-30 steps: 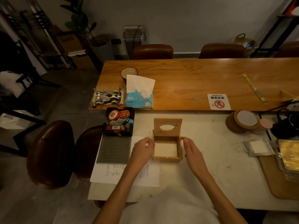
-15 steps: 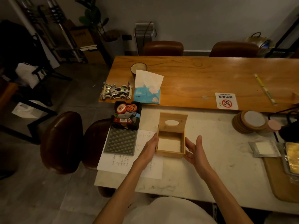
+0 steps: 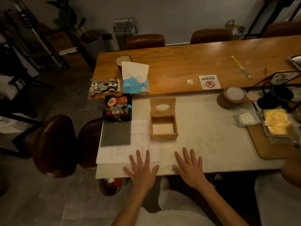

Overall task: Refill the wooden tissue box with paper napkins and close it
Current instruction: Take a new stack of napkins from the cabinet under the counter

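- A wooden tissue box (image 3: 163, 128) is sitting open on a pale marble table (image 3: 203, 128), its hinged lid (image 3: 162, 106) standing upright at the far side with an oval slot showing.
- A low stack of white paper napkins (image 3: 163, 129) is lying flat inside the box, well below its rim.
- The left hand (image 3: 142, 170) is resting palm down near the table's front edge, on the near side of the box and well apart from it, fingers spread and holding nothing; its fingertips are lying over a sheet of paper (image 3: 138, 144).
- The right hand (image 3: 189, 168) is lying flat beside the left one, also on the near side of the box, fingers splayed and empty.
- Left of the box, a grey studded mat (image 3: 116, 133) is lying on the paper, with a black tray of small items (image 3: 117, 107) just beyond it.
- Beyond the box, on a brown wooden table (image 3: 195, 62), a blue tissue pack (image 3: 135, 84) is standing with a white sheet pulled up, beside a toy race car (image 3: 104, 86).
- Right of the box, a stack of round coasters (image 3: 232, 97) is sitting near the marble table's far edge.
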`<act>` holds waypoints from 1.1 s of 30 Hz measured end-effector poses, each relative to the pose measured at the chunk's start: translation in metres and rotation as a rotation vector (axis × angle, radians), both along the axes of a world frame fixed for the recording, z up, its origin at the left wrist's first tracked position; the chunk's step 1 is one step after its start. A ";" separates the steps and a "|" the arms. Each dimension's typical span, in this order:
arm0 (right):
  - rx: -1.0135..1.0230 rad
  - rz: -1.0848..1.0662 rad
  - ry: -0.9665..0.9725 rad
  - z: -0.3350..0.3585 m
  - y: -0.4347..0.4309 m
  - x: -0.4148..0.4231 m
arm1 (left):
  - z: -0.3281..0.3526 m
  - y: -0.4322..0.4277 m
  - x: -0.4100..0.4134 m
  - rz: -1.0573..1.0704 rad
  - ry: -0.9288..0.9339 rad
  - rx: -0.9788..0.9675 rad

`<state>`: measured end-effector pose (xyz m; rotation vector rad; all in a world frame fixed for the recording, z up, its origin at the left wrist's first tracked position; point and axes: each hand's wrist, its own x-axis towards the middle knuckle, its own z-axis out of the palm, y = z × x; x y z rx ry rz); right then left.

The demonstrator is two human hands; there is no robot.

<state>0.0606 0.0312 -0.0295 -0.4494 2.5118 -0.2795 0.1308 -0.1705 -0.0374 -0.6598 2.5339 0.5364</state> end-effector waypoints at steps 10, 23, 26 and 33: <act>0.099 0.025 0.131 -0.025 -0.002 0.014 | -0.023 0.001 0.018 -0.110 0.206 -0.128; -0.043 -0.020 0.499 -0.055 0.002 0.026 | -0.064 0.003 0.022 -0.164 0.505 -0.360; -0.114 -0.105 0.610 -0.072 0.002 0.032 | -0.072 0.002 0.021 -0.161 0.589 -0.390; -0.778 -0.772 0.670 -0.146 -0.006 0.092 | -0.091 0.006 0.020 -0.104 0.862 -0.534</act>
